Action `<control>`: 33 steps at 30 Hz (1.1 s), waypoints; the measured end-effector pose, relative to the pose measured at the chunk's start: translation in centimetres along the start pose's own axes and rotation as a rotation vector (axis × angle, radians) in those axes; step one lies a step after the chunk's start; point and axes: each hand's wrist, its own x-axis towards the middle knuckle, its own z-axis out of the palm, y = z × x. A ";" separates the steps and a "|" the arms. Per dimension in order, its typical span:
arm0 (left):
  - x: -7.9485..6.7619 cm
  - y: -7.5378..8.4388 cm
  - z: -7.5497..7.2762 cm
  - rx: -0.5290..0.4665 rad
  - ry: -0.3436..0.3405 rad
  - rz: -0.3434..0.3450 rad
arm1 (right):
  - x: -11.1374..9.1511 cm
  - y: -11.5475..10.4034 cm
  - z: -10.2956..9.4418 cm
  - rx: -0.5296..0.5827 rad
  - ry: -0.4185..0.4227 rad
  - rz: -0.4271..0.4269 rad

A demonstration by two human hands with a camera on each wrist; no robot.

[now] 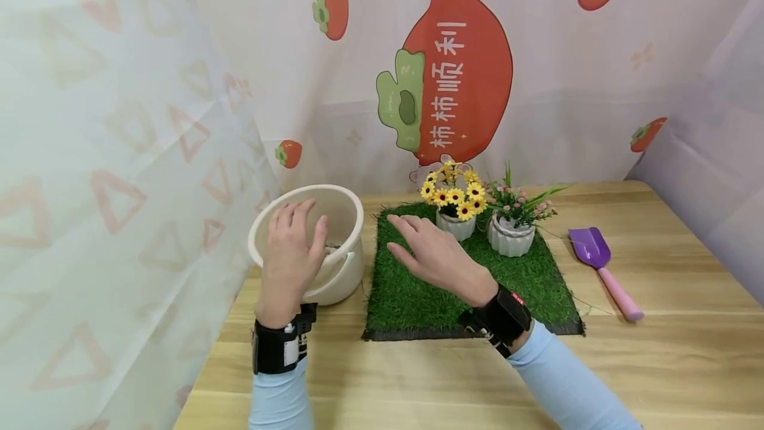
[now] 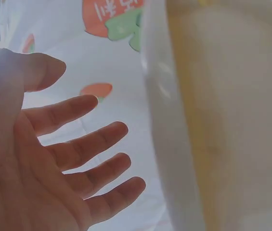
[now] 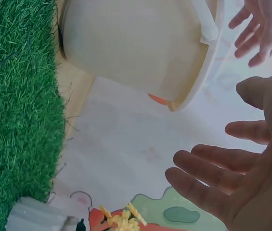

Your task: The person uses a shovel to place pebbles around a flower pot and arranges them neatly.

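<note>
A cream bucket (image 1: 353,217) with a side handle stands at the left of the table; something pale lies inside, mostly hidden. Above its near rim hovers my left hand (image 1: 289,251), fingers extended and holding nothing. In the left wrist view the fingers stay apart from the bucket wall (image 2: 164,110). My right hand (image 1: 432,254) is over the left part of a green artificial-grass mat (image 1: 418,304), its fingers loosely extended, touching nothing. Behind that hand on the mat are a white pot of yellow flowers (image 1: 456,201) and a white pot with pink flowers (image 1: 512,234).
To the right of the mat lies a small purple shovel (image 1: 591,247) with a pink handle (image 1: 621,294). The wooden table (image 1: 686,363) meets a persimmon-print curtain (image 1: 549,85) at the back. Another curtain (image 1: 149,171) hangs close along the left.
</note>
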 end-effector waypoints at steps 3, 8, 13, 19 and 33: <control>-0.1 -0.7 0.0 0.017 0.025 -0.015 | 0.4 0.2 0.2 -0.004 0.004 -0.009; -0.3 -1.7 -0.1 0.033 0.045 -0.052 | 1.4 0.2 0.6 0.024 -0.008 0.004; -0.8 -2.6 -0.4 0.024 0.051 -0.135 | 2.2 0.1 1.0 0.064 -0.008 0.006; -1.0 -3.7 -0.8 0.029 0.067 -0.176 | 2.9 -0.2 1.6 0.135 -0.029 0.030; -2.3 -6.0 -0.9 0.072 0.005 -0.362 | 4.1 -1.3 3.0 0.328 0.031 0.083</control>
